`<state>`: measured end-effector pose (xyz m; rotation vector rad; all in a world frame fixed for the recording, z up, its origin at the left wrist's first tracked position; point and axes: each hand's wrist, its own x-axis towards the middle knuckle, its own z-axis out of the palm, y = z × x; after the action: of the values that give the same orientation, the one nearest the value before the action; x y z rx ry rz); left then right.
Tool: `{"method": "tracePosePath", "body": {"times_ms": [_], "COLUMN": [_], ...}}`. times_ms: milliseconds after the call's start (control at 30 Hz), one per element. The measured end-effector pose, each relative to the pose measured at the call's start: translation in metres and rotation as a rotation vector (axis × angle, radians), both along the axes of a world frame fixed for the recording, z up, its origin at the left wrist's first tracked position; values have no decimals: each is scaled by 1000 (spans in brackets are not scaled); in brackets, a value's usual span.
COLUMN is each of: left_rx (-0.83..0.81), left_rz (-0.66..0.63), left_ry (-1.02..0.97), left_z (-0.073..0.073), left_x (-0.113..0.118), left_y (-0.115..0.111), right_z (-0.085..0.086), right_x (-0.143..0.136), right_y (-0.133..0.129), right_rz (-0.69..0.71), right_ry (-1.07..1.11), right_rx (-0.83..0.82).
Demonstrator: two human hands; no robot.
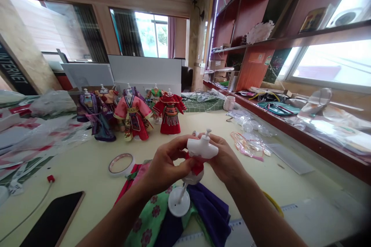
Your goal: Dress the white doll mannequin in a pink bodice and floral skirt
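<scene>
A small white doll mannequin (203,148) on a stand with a round white base (179,202) is tilted over the table in front of me. My left hand (171,162) grips it from the left, the thumb pressing a piece of red cloth (198,168) against its middle. On the far side, my right hand (224,158) wraps round the mannequin; its fingertips are hidden behind the torso. Beneath the stand lie folded doll clothes, green cloth with dark flowers (155,210) and purple-blue cloth (210,206), with red cloth at the left.
Several dressed doll mannequins (135,115) stand at the back. A tape roll (121,163) lies left of my hands, a black phone (53,220) at front left. Plastic bags (52,102) heap at far left. A clear ruler (236,224) and bundled threads (249,144) lie right, below red shelves (261,42).
</scene>
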<state>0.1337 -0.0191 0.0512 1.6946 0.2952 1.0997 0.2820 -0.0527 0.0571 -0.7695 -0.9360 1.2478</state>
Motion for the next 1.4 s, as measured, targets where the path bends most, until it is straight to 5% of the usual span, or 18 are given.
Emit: {"method": "tracePosePath", "body": {"times_ms": [433,567,700,800,1067,1400], "left_rx": [-68,-70,-134,-194,-244,-273], "left_rz": [23,30,64,114,160,157], "left_ry": [-164,-209,-245,-279,-259,-217], "left_z": [-1,7,8,3,-27,-41], "left_x": [14,15,13,10,2,-2], "left_y": [31,32,41,58,105,106], "right_z": [9,15,15,4,-45,-62], "right_x": [-26,-27,-22,-12,9,10], "right_y": [55,65,77,81,58,38], "right_rz": [-151,-203,-444,-554,-592,-489], "right_ry": [424,386,248,153,37,-86], "right_rx": [-32,22,133,199,62,-16]}}
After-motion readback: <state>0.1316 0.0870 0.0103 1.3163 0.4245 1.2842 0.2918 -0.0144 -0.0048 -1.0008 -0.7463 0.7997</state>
